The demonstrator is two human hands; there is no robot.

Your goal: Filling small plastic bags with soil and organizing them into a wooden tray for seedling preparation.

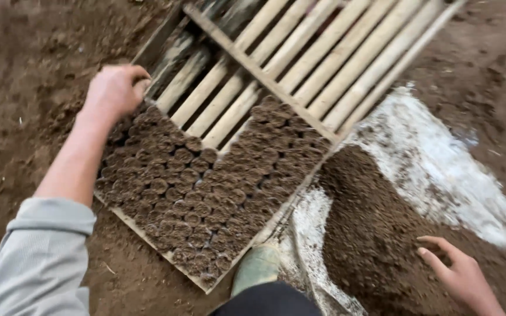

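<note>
A slatted bamboo tray (323, 52) lies on the ground, its near half packed with several soil-filled round plugs (206, 181). My left hand (115, 88) reaches to the tray's left edge, fingers curled over the outermost plugs there; whether it grips one I cannot tell. My right hand (455, 269) rests with fingers spread on a heap of loose dark soil (376, 228) at the lower right, holding nothing. A grey sleeve covers my left upper arm.
The soil heap sits on a white sheet (434, 158) right of the tray. A green rubber boot (257, 266) stands at the tray's near corner. Brown earth (24, 76) surrounds everything.
</note>
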